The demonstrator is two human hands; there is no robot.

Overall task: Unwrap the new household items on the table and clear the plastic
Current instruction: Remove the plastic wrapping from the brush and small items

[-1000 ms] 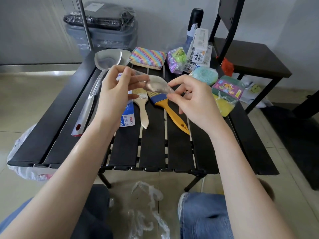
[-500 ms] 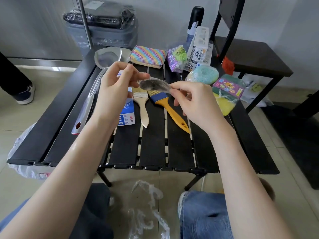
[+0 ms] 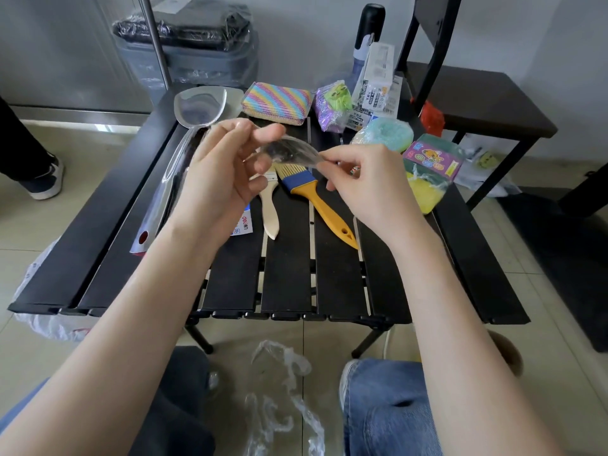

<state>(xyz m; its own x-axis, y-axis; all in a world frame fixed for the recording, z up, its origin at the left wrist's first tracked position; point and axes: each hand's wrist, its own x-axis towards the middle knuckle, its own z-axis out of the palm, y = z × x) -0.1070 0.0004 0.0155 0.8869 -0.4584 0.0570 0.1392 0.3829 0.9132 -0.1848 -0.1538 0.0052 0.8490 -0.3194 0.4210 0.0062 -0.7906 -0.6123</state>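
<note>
Both hands are raised over the slatted table (image 3: 289, 281), working one scrap of clear plastic wrap (image 3: 291, 152) between them. My right hand (image 3: 368, 189) pinches one end of the wrap between thumb and forefinger, the other fingers curled under. My left hand (image 3: 220, 172) holds the other end at the fingertips, though the film blurs there and I cannot tell exactly which fingers grip it.

Risks, as I judge them: the film is thin and slippery, so a light pinch could let it spring free and drop among the goods beneath the hands. Static may make it cling to the fingers when I try to let it go. More loose plastic (image 3: 283, 386) already lies on the floor between my knees, below the hands, and could slide underfoot.

Directly under the hands lie a yellow-handled brush (image 3: 324, 209) and a wooden-handled brush (image 3: 269, 212), both bare. A long ladle (image 3: 184, 153), beyond and beside the left hand, looks still sleeved in film, so the task seems far from finished. A packet of scouring pads (image 3: 427, 172) to the right of the right hand also looks sealed.

Readable writing is scarce. A blue and white card (image 3: 243, 225) below the left wrist shows "deli". A white box (image 3: 378, 83) beyond the right hand carries print too small to read.
</note>
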